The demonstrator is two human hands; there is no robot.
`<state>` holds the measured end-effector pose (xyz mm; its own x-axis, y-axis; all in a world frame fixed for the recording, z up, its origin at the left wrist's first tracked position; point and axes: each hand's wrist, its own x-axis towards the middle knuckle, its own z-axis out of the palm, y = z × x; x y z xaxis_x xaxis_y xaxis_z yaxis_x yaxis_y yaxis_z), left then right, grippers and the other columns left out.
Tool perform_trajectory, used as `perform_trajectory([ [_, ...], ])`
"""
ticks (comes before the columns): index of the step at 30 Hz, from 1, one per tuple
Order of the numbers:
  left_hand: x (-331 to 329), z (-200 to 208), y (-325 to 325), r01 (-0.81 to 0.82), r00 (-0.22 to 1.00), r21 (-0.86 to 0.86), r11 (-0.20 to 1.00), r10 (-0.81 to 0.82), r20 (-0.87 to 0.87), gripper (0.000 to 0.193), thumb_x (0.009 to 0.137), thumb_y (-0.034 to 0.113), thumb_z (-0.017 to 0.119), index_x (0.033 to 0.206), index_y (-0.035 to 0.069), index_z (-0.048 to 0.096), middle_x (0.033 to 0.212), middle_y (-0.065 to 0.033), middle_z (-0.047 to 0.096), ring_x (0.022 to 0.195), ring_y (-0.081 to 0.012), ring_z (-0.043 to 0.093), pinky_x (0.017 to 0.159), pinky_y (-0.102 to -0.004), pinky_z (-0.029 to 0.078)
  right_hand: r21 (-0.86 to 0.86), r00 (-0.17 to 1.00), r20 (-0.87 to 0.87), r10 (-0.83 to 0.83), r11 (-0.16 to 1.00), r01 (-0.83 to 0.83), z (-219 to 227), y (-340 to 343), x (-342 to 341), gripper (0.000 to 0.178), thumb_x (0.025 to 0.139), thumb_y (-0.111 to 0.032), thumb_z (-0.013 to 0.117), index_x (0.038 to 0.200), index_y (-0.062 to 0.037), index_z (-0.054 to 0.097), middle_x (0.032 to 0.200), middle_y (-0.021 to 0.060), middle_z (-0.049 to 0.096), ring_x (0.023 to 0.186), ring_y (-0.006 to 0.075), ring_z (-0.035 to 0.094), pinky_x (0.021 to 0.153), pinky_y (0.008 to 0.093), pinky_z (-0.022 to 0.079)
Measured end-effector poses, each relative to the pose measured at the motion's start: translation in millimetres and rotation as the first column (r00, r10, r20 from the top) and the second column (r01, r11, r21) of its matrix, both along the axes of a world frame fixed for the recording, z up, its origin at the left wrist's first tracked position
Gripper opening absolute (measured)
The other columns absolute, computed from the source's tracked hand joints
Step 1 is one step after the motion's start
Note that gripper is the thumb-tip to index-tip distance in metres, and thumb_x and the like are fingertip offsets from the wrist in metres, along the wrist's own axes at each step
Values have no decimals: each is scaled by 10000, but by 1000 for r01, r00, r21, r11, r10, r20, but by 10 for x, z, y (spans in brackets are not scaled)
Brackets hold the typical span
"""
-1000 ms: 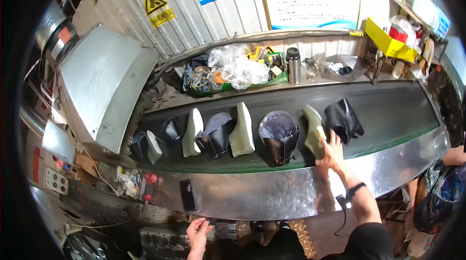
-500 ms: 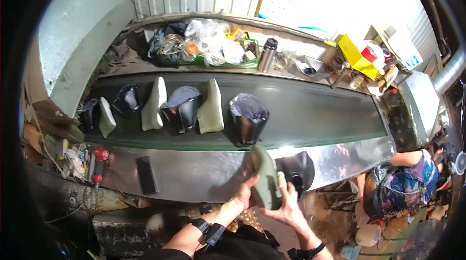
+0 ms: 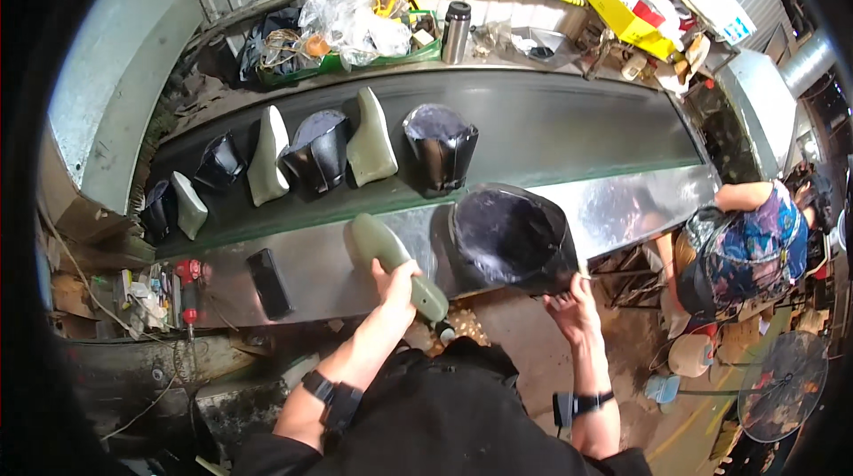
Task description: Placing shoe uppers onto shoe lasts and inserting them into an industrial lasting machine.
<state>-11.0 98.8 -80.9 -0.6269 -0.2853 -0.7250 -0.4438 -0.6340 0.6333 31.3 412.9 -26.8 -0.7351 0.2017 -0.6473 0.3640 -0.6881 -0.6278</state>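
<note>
My left hand (image 3: 394, 288) is closed round an olive-green shoe last (image 3: 382, 240), which lies tilted over the front of the metal ledge. To its right, a black boot upper (image 3: 511, 240) shows its wide opening and greyish lining. The fingers of my right hand (image 3: 573, 309) grip the upper's lower right edge. A small pale piece shows at those fingertips, too small to name. Beyond, on a dark conveyor belt (image 3: 569, 125), stand black boot uppers (image 3: 442, 156) and pale green lasts (image 3: 371, 143) in a row.
A black phone (image 3: 269, 285) lies on the metal ledge (image 3: 320, 249), left of a red power tool (image 3: 188, 285). Behind the belt sit a green tray (image 3: 355, 61) of plastic bags, a steel flask (image 3: 456, 36) and a yellow box (image 3: 626, 23). A co-worker (image 3: 755, 240) sits at right.
My hands have moved apart. The last has gone left in my left hand, while my right hand has left it and taken hold of the black upper, now nearer and larger. The view has shifted.
</note>
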Motion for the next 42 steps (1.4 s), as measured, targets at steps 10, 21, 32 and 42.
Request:
perform_trajectory([
  [10,-131,-67,-303,217,927,-465,858,-331,-177,727,754,264,828,1355,7,509,1297,-200,552,1222,-305,532,1044,-381,428,322,966,-165,200,937,-139,-253,-209,-12,479,993,-234,564,1440,-131,430,1266,64,588,1150,220,587,914,396,517],
  [21,-684,-419,-1149,308,933,-604,735,-359,39,270,899,284,685,930,17,712,879,-90,719,790,-224,653,751,-383,491,947,285,-293,913,236,219,-715,-1124,359,907,709,-111,857,1436,-64,316,1489,218,265,1344,419,377,1009,515,461],
  [32,-399,-825,-1446,226,974,-632,741,-187,130,288,921,268,613,997,-1,679,930,-162,708,891,-306,668,780,-407,491,667,508,-305,806,562,-490,-1123,-1456,230,1004,702,-69,865,1473,32,229,1397,182,455,1272,211,492,1064,366,410],
  [42,-391,-467,-951,467,883,-794,389,-153,444,783,646,533,816,1163,8,549,1117,-254,648,1071,-411,619,907,-463,493,704,219,-223,950,312,-637,-1117,-1287,29,1124,707,-137,847,1517,48,90,1500,224,316,1391,280,346,1144,373,275],
])
